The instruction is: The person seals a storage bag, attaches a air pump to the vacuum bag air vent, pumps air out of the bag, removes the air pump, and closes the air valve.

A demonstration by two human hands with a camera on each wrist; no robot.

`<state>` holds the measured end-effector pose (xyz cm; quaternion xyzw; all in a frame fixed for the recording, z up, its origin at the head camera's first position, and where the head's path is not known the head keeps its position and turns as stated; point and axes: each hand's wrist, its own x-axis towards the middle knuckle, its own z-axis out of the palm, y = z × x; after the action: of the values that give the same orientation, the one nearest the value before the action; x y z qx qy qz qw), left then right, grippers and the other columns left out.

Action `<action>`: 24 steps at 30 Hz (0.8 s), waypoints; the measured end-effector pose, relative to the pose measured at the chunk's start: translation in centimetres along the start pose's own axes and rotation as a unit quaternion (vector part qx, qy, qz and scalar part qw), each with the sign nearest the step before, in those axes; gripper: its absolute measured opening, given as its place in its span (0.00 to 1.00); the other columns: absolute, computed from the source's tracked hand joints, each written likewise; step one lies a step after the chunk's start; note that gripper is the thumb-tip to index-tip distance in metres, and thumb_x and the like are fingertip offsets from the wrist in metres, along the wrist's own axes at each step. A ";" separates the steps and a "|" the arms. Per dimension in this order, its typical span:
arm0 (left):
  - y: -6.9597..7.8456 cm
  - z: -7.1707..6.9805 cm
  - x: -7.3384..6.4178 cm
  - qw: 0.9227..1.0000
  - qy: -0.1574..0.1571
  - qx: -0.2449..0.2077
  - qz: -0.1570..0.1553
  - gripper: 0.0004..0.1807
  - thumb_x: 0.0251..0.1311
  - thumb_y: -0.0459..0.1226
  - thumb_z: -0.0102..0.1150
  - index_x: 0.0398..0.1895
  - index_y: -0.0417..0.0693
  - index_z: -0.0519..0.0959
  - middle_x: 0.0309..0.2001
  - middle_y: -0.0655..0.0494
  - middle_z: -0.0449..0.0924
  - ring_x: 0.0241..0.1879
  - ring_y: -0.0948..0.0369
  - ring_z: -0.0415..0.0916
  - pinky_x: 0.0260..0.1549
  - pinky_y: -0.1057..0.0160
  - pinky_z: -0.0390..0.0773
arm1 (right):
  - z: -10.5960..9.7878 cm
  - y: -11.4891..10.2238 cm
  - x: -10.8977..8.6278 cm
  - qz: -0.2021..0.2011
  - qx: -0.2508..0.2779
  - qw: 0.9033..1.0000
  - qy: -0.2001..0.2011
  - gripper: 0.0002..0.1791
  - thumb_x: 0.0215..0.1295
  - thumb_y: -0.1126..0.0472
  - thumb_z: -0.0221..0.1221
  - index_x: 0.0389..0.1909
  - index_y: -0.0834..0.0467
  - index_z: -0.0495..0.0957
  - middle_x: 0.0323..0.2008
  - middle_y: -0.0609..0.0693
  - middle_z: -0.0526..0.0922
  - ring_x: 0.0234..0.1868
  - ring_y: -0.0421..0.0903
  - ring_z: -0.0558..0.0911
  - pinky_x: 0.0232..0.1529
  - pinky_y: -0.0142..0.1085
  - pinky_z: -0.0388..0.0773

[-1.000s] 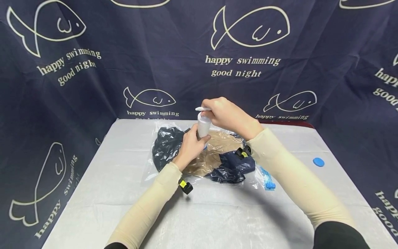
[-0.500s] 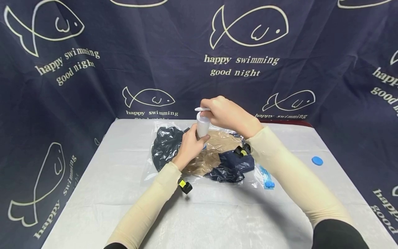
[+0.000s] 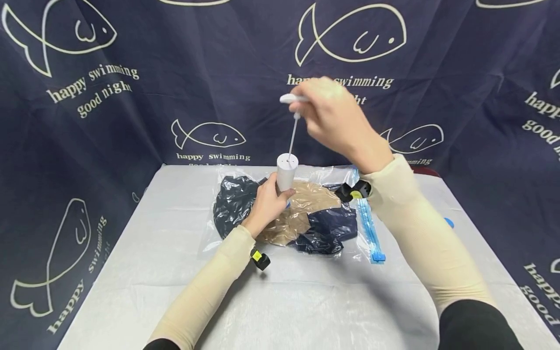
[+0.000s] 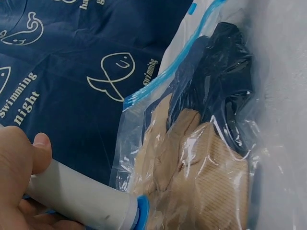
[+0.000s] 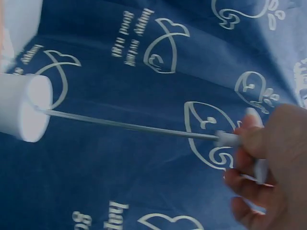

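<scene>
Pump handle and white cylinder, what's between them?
A thin rod runs from the pump handle to the white cylinder; the right wrist view shows it.

Fingers (image 4: 42,152) around a white cylinder (image 4: 84,196), clear bag (image 4: 128,132) of clothing (image 4: 211,175) alongside

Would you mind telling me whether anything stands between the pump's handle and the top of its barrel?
Nothing visible does: below the right grip on the handle, only the rod runs to the barrel, and the left grip holds lower down.
</scene>
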<state>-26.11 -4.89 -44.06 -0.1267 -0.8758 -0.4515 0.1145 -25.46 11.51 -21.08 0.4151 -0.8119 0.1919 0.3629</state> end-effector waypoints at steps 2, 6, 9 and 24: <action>-0.1 0.0 0.0 1.000 0.000 0.000 -0.001 0.26 0.64 0.43 0.69 0.60 0.41 0.73 0.54 0.42 0.83 0.55 0.48 0.83 0.57 0.48 0.80 | -0.5 -0.1 0.5 -0.025 -0.004 0.998 0.053 0.13 0.75 0.60 0.58 0.41 0.69 0.81 0.32 0.61 0.84 0.35 0.58 0.78 0.46 0.49 0.75; -0.2 0.1 0.0 1.000 0.003 0.001 0.001 0.26 0.63 0.43 0.69 0.60 0.41 0.73 0.54 0.42 0.83 0.55 0.47 0.82 0.58 0.48 0.80 | -0.9 -0.2 0.9 -0.044 -0.001 0.994 0.097 0.18 0.79 0.57 0.54 0.44 0.71 0.80 0.33 0.63 0.81 0.33 0.55 0.75 0.41 0.43 0.73; -0.2 0.0 -0.1 1.000 0.002 -0.003 0.001 0.26 0.64 0.42 0.69 0.60 0.41 0.73 0.54 0.42 0.83 0.55 0.48 0.83 0.57 0.48 0.80 | -0.7 -0.2 0.6 -0.030 0.021 0.996 0.076 0.14 0.77 0.61 0.56 0.42 0.71 0.80 0.32 0.62 0.81 0.31 0.52 0.76 0.36 0.39 0.71; 0.3 -0.3 -0.2 1.000 -0.002 -0.016 0.007 0.26 0.66 0.42 0.68 0.62 0.42 0.73 0.51 0.44 0.84 0.49 0.51 0.83 0.50 0.50 0.82 | 4.5 0.2 -3.4 0.077 0.023 0.975 -0.206 0.04 0.71 0.63 0.64 0.38 0.61 0.83 0.33 0.54 0.87 0.31 0.51 0.83 0.36 0.44 0.82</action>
<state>-25.82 -5.01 -43.75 -0.1359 -0.8679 -0.4641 0.1138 -26.23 10.66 -26.61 0.3902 -0.8940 0.1487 0.1625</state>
